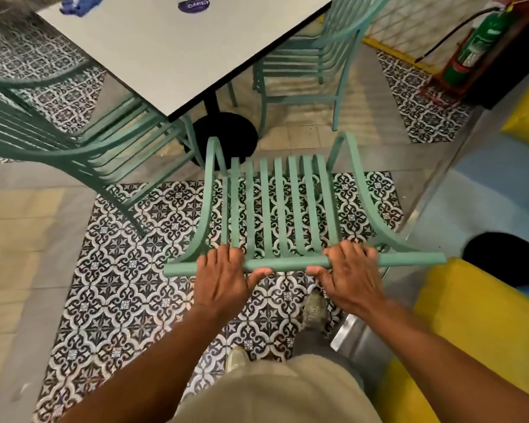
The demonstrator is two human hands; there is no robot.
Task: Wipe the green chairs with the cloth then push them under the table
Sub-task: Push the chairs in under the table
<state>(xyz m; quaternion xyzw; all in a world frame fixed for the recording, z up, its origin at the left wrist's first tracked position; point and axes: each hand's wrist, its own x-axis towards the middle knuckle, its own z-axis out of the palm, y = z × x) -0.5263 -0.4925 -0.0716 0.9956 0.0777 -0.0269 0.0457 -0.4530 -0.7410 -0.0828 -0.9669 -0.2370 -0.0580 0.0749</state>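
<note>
Item 1, nearest: two bare forearms are seen reaching forward over pale trousers and two light shoes; patterned black-and-white floor tiles are laid beneath.

Item 2: the left hand is wrapped over the top rail of the near green chair, fingers curled over the far side and thumb laid along the near side, so the rail is gripped; the right hand is closed on the same rail in like manner, just right of centre; the two hands are set apart with a bare stretch of rail between them.

Item 3: the near green chair is seen from behind and above, its slatted back running away from the rail toward the table; its seat is not yet under the tabletop and is pointed at the black round table base.

Item 4, right side: yellow cushioned seating is placed just beside the chair.

Item 5, middle distance: a second green chair is stood at the left, its seat partly under the white tabletop; a third green chair is stood at the far right side of the table.

Item 6, farthest: a blue cloth is left lying on the table's far left corner; a round blue sticker is seen on the tabletop; a green fire extinguisher is stood by the wall at upper right.
</note>
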